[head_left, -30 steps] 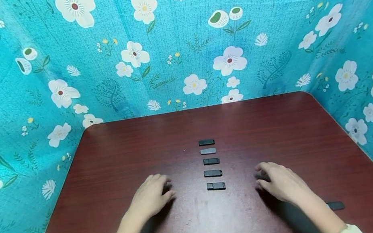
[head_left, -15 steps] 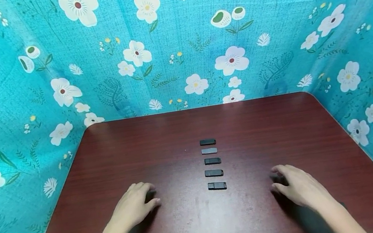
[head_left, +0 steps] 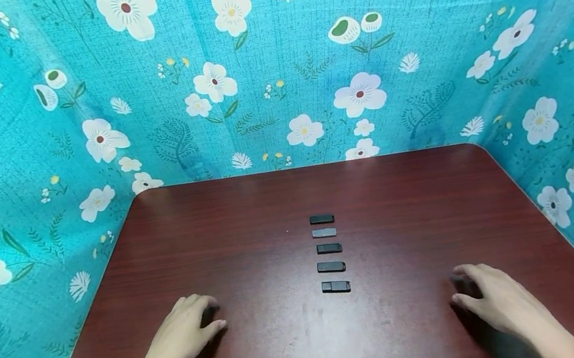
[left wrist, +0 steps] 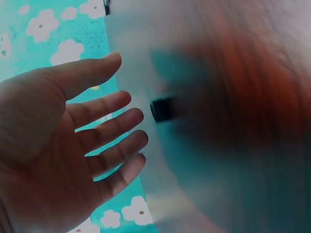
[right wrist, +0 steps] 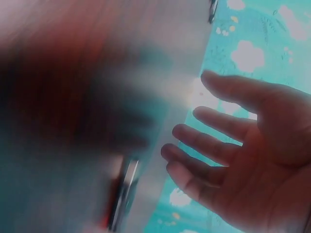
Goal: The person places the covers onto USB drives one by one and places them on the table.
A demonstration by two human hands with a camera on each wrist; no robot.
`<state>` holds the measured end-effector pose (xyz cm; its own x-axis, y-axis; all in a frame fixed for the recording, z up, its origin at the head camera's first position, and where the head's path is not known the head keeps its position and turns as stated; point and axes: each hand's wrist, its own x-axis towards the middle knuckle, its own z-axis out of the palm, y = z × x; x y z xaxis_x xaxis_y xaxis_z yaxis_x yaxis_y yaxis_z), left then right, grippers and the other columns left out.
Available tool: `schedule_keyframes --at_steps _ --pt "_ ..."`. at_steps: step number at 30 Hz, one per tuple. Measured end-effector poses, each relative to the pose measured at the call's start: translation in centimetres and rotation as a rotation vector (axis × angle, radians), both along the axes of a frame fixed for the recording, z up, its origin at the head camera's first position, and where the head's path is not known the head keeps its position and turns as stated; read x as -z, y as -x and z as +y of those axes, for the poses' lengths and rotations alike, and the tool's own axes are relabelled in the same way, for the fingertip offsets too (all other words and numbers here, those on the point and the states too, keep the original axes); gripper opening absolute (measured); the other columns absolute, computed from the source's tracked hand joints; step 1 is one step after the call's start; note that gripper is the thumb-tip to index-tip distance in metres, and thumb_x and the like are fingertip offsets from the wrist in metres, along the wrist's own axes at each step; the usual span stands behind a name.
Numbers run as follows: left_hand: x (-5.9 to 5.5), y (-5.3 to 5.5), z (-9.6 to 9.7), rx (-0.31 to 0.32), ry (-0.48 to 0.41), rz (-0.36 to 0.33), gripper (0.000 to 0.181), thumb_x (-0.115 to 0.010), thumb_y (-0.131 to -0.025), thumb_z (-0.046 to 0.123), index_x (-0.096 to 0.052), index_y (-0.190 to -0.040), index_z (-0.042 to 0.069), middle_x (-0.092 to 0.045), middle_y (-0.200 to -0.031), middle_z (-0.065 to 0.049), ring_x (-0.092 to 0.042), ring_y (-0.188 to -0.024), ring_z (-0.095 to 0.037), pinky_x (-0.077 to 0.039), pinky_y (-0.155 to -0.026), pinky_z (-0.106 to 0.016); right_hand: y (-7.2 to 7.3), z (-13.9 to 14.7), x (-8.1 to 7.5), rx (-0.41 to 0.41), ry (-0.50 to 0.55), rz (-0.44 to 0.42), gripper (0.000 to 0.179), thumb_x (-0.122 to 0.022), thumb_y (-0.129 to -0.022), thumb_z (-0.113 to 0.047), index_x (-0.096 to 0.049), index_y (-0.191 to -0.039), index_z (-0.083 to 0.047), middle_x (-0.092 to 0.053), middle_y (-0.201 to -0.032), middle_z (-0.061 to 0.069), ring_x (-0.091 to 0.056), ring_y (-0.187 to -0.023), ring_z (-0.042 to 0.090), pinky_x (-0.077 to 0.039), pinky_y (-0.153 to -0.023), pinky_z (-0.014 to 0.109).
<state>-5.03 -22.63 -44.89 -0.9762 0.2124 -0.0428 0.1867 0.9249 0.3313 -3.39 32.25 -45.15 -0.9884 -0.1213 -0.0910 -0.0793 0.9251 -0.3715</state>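
Observation:
Several USB flash drives lie crosswise in a column at the middle of the table. The nearest is a black flash drive [head_left: 336,287], and a grey flash drive [head_left: 324,233] lies second from the far end. Left of the column my left hand [head_left: 184,330] hovers palm down, holding nothing; its fingers are spread and loosely bent in the left wrist view. My right hand [head_left: 493,293] is to the right of the column, fingers relaxed, with nothing in its grasp. Both hands are apart from the drives.
The dark red-brown table [head_left: 225,214] has a glossy top with a bright glare at the front. A blue flowered cloth [head_left: 258,71] hangs behind and at both sides. A blurred dark elongated object [right wrist: 124,194] shows in the right wrist view.
Both hands have moved outward and slightly toward me, away from the column. The flash drives keep their row. A dark object by the right forearm is now hidden in the head view.

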Motion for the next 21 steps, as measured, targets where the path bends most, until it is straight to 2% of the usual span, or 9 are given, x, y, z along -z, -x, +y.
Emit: schedule_keyframes --at_steps 10,13,17,21 --pt "0.4 -1.3 -1.8 -0.029 -0.002 -0.065 0.038 -0.083 -0.082 0.031 -0.069 -0.113 0.013 -0.066 -0.114 -0.003 -0.058 -0.116 -0.032 -0.047 -0.097 -0.053 -1.4 3.4 0.8 -0.005 -0.072 -0.123 0.061 -0.082 -0.084 -0.035 -0.062 -0.126 0.003 -0.062 -0.119 0.026 -0.057 -0.109 0.049 -0.047 -0.086 0.062" --pt "0.4 -1.7 -1.9 -0.041 -0.015 -0.091 0.04 -0.084 -0.082 0.031 -0.069 -0.114 0.014 -0.065 -0.115 -0.003 -0.057 -0.118 -0.032 -0.047 -0.096 -0.053 -1.6 4.1 1.0 0.002 -0.088 -0.198 0.068 -0.081 -0.084 -0.041 -0.06 -0.129 0.005 -0.06 -0.121 0.028 -0.054 -0.11 0.051 -0.046 -0.087 0.063" --pt "0.5 -2.2 -2.1 -0.051 -0.022 -0.097 0.041 -0.086 -0.08 0.029 -0.068 -0.114 0.015 -0.063 -0.113 -0.001 -0.058 -0.115 -0.03 -0.048 -0.094 -0.052 -1.9 4.9 1.3 0.003 -0.093 -0.277 0.073 -0.081 -0.083 -0.044 -0.058 -0.131 0.006 -0.061 -0.12 0.026 -0.054 -0.109 0.049 -0.047 -0.086 0.062" --pt "0.7 -2.4 -2.3 -0.048 -0.024 -0.091 0.039 -0.087 -0.079 0.027 -0.069 -0.111 0.016 -0.062 -0.108 0.001 -0.059 -0.11 -0.026 -0.049 -0.092 -0.049 -2.2 5.8 1.7 -0.001 -0.091 -0.289 0.072 -0.082 -0.082 -0.044 -0.06 -0.129 0.005 -0.062 -0.118 0.021 -0.056 -0.106 0.044 -0.048 -0.085 0.059"
